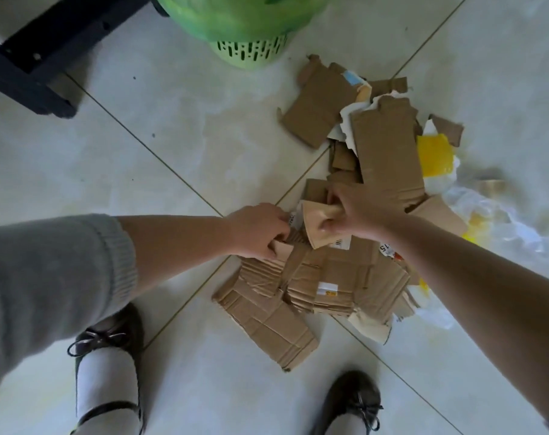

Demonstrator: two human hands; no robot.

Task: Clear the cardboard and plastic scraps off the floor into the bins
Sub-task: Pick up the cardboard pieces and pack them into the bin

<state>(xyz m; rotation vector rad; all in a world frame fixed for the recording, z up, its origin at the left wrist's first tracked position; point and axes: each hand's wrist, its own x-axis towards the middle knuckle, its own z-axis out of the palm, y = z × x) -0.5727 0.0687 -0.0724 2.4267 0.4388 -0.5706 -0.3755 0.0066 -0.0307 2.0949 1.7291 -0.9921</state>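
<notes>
A heap of torn brown cardboard scraps [329, 284] lies on the tiled floor in front of my feet, stretching up toward more cardboard pieces [383, 146]. My right hand [355, 211] pinches a tan cardboard piece [314, 224] lifted off the heap. My left hand [260, 230] grips the edge of a flat cardboard sheet [267, 318] at the heap's left side. Yellow plastic [433, 155] and clear plastic film [493, 211] lie to the right of the cardboard. A green bin [251, 51] lined with a green bag stands at the top.
A dark furniture frame [31, 67] stands at the upper left. My two dark shoes [110, 365] sit at the bottom, just below the heap. Pale floor tiles [172, 146] spread between the heap, the frame and the bin.
</notes>
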